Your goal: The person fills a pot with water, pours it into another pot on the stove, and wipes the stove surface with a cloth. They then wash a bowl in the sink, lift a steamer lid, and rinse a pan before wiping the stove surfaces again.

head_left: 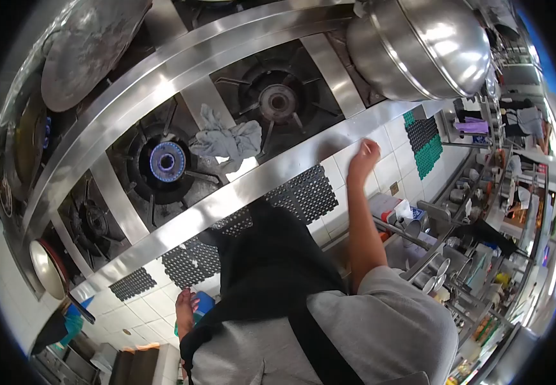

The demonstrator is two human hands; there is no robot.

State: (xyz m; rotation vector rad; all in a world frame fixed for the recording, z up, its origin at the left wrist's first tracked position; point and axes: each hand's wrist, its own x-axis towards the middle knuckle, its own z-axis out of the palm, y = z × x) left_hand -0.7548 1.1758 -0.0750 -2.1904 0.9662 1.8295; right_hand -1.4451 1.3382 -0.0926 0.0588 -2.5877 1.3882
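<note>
My right hand (365,158) is closed, held just off the steel front edge of the stove (278,160); what its fingers hold, if anything, is too small to name. Low on the left, beside my body, hangs my left hand (187,304) with its fingers curled, and I cannot make out whether anything is in them. A crumpled grey cloth (227,136) lies between two burners. Blue flames ring the lit burner (167,162) left of the cloth; the burner (278,101) to its right shows no flame.
A large steel pot (419,48) stands at the back right. A pan (48,269) sits at the stove's left end, its handle sticking out. Black mats (191,262) lie on the tiled floor. Shelves with pots (435,273) line the right side. Another person (527,122) is far right.
</note>
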